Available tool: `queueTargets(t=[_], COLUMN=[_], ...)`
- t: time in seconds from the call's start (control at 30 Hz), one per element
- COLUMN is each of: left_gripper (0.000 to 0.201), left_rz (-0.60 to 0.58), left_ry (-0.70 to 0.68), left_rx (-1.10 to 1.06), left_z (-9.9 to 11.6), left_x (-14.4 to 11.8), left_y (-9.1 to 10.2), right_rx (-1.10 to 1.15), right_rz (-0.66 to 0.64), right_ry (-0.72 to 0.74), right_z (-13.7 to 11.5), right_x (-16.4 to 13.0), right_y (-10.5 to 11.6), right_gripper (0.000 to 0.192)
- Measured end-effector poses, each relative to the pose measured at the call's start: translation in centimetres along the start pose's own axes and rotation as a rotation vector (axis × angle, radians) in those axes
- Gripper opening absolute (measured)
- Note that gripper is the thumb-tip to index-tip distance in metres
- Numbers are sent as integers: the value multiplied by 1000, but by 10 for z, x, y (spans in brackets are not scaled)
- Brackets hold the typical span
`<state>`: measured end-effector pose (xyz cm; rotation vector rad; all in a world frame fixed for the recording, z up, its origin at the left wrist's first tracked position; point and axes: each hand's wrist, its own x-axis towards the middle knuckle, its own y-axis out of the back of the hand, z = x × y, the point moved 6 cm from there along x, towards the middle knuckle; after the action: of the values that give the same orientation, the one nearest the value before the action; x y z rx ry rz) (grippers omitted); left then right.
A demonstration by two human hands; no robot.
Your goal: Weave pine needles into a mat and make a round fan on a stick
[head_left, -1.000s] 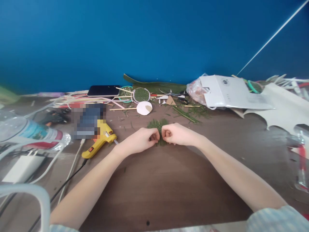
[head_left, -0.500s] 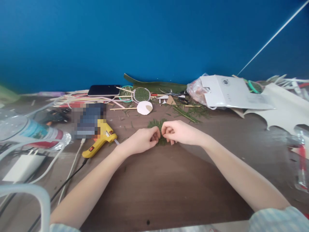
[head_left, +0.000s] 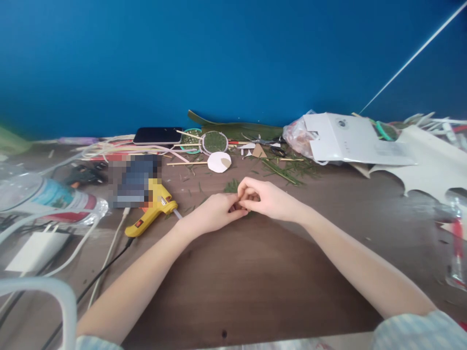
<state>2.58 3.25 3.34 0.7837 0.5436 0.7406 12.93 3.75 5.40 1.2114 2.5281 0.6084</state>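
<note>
Your left hand and right hand meet at frame centre, fingertips pinched together over the green needle clump, which lies flat on the table, peeking out just above your touching fingers, both hands equally near.

Home craft desk: brown table against blue wall, glue gun left of the fingers, leaf scraps and paper disc beyond them
</note>
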Motion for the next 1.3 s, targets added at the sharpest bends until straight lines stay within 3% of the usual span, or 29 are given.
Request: queueTargets(t=[0.3,0.5,0.6,1.03,1.3], left_gripper=[16,15,15,15,13], left_rz=[-3,-7,-6,-18,-7], left_ry=[9,-8,-19,-10,-13], left_rx=[-12,-60,-64,-73,-38], left_z=[-2,-3,-4,-5,-7], left_x=[0,0,1,1,1], left_y=[3,4,4,3,2], right_rx=[42,-307,-413,-814,-924], right_rz=[88,-158,-209,-213,-218], right_ry=[-2,15,37,189,216], right_z=[0,6,8,1,-5], right_x=[0,0,0,-1,-2], right_y=[14,-3,-11,-26,-31], right_gripper=[12,10,13,10,10])
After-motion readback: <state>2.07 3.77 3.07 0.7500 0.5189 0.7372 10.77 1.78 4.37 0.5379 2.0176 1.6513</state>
